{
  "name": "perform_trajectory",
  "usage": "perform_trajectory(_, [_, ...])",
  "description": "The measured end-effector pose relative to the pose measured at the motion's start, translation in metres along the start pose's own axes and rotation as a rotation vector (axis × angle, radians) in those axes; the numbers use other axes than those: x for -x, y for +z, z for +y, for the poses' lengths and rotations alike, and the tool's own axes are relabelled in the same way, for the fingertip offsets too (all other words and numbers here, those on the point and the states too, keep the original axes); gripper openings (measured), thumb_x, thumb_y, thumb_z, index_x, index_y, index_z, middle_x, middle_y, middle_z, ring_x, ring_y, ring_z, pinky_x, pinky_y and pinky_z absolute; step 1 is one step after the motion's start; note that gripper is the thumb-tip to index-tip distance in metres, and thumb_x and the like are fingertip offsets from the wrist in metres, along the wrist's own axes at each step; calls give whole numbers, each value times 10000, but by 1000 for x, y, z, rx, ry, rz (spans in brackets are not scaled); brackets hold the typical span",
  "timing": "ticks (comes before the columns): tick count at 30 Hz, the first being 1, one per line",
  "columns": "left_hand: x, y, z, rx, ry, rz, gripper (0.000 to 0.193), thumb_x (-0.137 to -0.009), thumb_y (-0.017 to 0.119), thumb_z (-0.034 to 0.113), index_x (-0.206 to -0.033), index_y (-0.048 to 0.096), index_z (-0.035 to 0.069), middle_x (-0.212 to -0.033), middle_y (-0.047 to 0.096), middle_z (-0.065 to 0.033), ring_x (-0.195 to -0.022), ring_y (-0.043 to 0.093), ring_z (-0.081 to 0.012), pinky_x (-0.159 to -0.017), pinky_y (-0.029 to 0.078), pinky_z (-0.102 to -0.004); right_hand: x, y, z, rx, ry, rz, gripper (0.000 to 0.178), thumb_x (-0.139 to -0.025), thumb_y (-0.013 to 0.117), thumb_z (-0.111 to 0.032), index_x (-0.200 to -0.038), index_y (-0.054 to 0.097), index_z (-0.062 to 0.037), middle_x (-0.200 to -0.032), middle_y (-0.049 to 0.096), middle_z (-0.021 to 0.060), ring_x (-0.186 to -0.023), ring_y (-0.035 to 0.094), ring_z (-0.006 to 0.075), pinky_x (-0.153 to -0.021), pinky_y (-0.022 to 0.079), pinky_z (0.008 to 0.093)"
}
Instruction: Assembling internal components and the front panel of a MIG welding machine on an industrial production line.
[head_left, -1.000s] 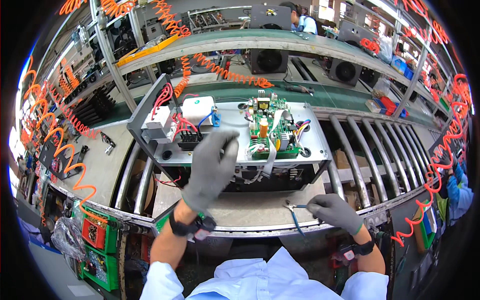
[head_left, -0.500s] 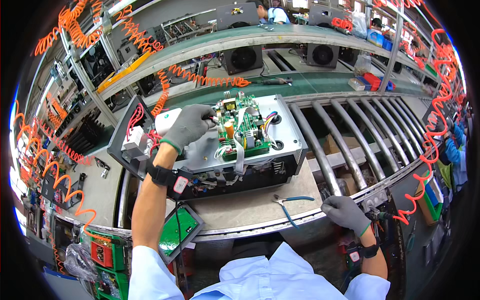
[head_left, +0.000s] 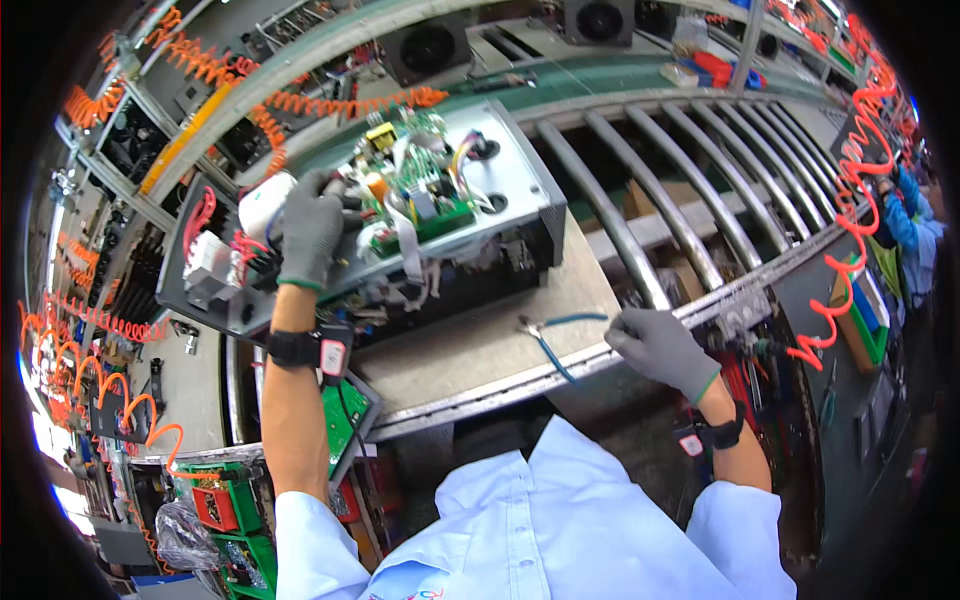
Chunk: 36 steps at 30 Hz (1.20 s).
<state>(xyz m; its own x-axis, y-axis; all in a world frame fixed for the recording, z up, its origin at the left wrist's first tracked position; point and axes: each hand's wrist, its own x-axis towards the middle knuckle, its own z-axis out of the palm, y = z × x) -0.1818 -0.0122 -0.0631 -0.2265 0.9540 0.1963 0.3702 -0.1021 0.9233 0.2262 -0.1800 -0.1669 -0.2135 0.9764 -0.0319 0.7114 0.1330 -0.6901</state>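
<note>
My left hand [head_left: 314,232], in a grey glove, reaches over an opened equipment case [head_left: 535,195]. Its fingers are bent together at the left edge of a green circuit board [head_left: 445,215]; whatever is between them is hidden. Beside that hand are a white cylindrical part [head_left: 266,207], red wires and a white block [head_left: 208,265]. At the bench's front edge my gloved right hand [head_left: 662,350] is closed, its fingers curled in, with the contents not visible. Just left of it lie blue-handled cutting pliers [head_left: 575,318], apart from the fingertips.
Metal conveyor rollers [head_left: 625,250] run off to the right. Another green board [head_left: 338,420] sits below the bench edge, near my left forearm. Green and red bins [head_left: 215,508] stand at lower left. Orange coiled hoses [head_left: 350,103] hang around. A person in blue [head_left: 915,240] is at far right.
My left hand has drawn back left and nearer me from the board, turning at the wrist. The right hand stays closed by the pliers. The whole view has shifted and tilted.
</note>
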Motion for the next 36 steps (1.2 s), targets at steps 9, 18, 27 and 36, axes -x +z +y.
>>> perform_trajectory(9, [-9,-10,14,116,-13,-108,235,-992,576,172,-1130,624,-12,-906,677,-91,-723,694,-159,-632,573,-269,-32,81,18,383,-365,175,201,-801,671,-141,-989,648,-74,-939,633,155,-934,596,364,-800,480,466])
perform_trajectory(18, [39,-2,9,95,69,147,199,-972,578,173,-1070,624,6,-790,613,-38,-530,553,-93,-483,475,-277,-74,114,21,586,-351,20,203,-847,626,-126,-1044,598,-89,-926,612,150,-943,576,359,-801,461,480])
perform_trajectory(27, [53,-24,6,282,60,-161,178,-937,596,71,-1075,599,-41,-906,669,-104,-713,669,-116,-618,553,-251,-51,106,6,103,-200,133,188,-951,523,-99,-1127,515,-35,-768,592,204,-748,636,417,-661,491,519])
perform_trajectory(36, [58,-23,2,236,110,-47,263,-905,633,37,-1139,564,-62,-814,617,-61,-657,631,-101,-602,537,-245,-22,25,-112,-1134,91,-244,293,-992,572,-256,-1182,480,-52,-739,464,14,-485,412,74,-391,285,212])
